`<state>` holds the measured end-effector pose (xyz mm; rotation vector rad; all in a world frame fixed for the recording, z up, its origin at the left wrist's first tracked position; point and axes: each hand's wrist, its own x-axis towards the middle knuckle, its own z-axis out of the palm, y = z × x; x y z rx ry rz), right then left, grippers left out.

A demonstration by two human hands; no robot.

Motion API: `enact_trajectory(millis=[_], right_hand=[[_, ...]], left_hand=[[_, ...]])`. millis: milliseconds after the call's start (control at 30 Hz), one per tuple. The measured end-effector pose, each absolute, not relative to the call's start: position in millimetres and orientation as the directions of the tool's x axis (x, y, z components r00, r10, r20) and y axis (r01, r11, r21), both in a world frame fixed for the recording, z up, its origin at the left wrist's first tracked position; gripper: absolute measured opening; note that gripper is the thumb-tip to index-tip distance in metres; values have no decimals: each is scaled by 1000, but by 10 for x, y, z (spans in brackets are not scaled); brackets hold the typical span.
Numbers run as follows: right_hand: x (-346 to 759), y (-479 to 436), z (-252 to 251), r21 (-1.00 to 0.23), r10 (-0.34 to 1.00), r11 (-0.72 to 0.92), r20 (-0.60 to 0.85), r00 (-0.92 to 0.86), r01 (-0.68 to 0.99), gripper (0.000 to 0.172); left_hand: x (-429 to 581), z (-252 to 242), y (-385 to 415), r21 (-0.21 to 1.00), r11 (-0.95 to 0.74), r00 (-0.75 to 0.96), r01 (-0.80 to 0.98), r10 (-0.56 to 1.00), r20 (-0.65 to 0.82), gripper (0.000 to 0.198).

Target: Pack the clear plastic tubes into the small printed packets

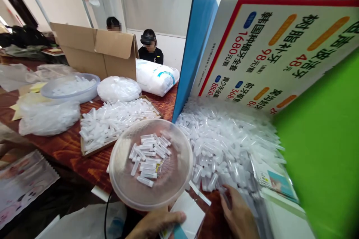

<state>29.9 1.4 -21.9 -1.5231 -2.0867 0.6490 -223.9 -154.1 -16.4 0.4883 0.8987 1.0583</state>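
My left hand [155,224] sits at the bottom edge, thumb and fingers closed on the near rim of a clear round plastic lid [123,186] that carries several small clear tubes [148,155]. My right hand [238,214] reaches into the near edge of a big heap of the same clear tubes [227,142]; its fingertips are buried among them, so its grip is hidden. A white card or packet [190,214] lies under the lid between my hands.
A shallow cardboard tray of tubes [112,121] lies left of the lid. Behind it are a clear bowl [70,87], plastic bags [47,117], an open carton [95,50] and a white sack [155,76]. Printed boards [269,52] wall the heap. Two people sit far back.
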Motion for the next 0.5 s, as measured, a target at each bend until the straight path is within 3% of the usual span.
enact_trajectory(millis=[100,200,267,400,500], right_hand=[[86,-93,-36,-929,964,19,-81,-253,370,45],[-200,-257,44,-963,903,-252,-271,-333,99,44],[-347,-337,25,-945,839,-308,-323,-438,109,42],[-433,-316,85,-974,617,-1,-179,-766,226,43],[-503,-95,407,-956,515,176,-114,-850,235,40]], left_hand=[[-2248,-283,-1551,704,489,230,-516,870,-436,67],[-2293,-304,-1539,746,476,262,-466,879,-397,69],[-2350,-261,-1527,800,464,280,-380,882,-378,70],[-2474,-129,-1554,883,372,297,-288,911,-287,74],[-2527,-51,-1613,888,344,275,-305,925,-263,78]])
